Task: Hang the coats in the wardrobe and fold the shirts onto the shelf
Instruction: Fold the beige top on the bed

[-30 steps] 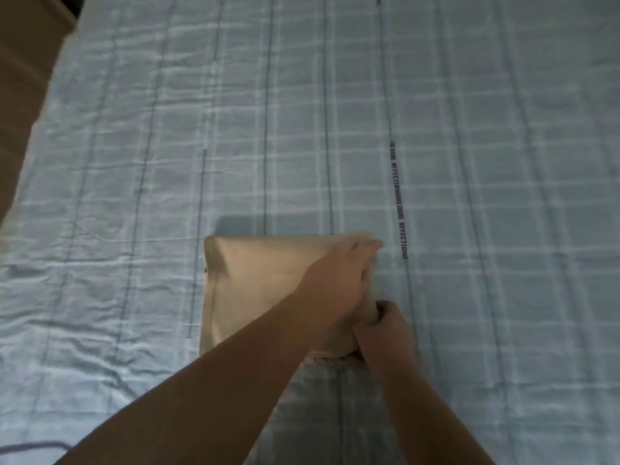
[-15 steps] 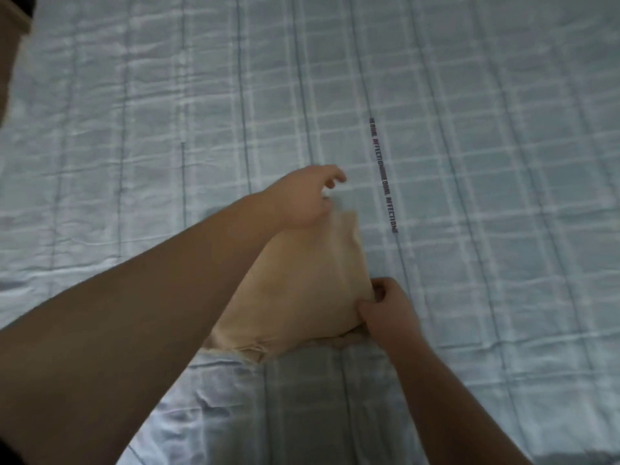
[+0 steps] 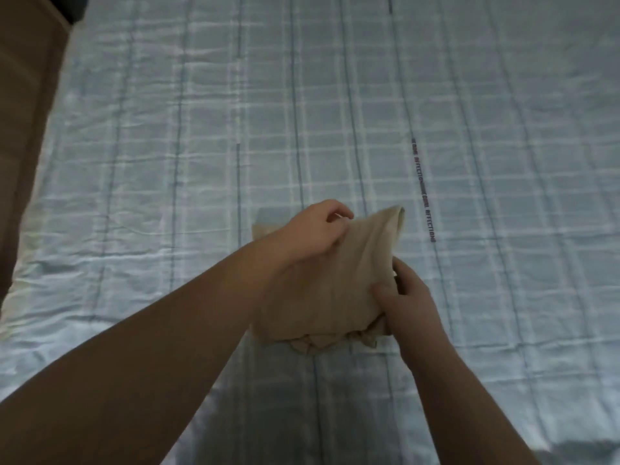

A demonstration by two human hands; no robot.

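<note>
Since the earlier frame the beige shirt [image 3: 339, 283] has lifted off the bed [image 3: 167, 162]; left hand [image 3: 302, 236] and right hand [image 3: 407, 297] pinch it closed, and should keep layers aligned.

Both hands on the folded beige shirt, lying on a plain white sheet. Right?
Not quite. The sheet is not plain white: the head view shows pale blue fabric with a check of lines. The rest stands: the left hand and right hand both grip the folded beige shirt over it.
</note>
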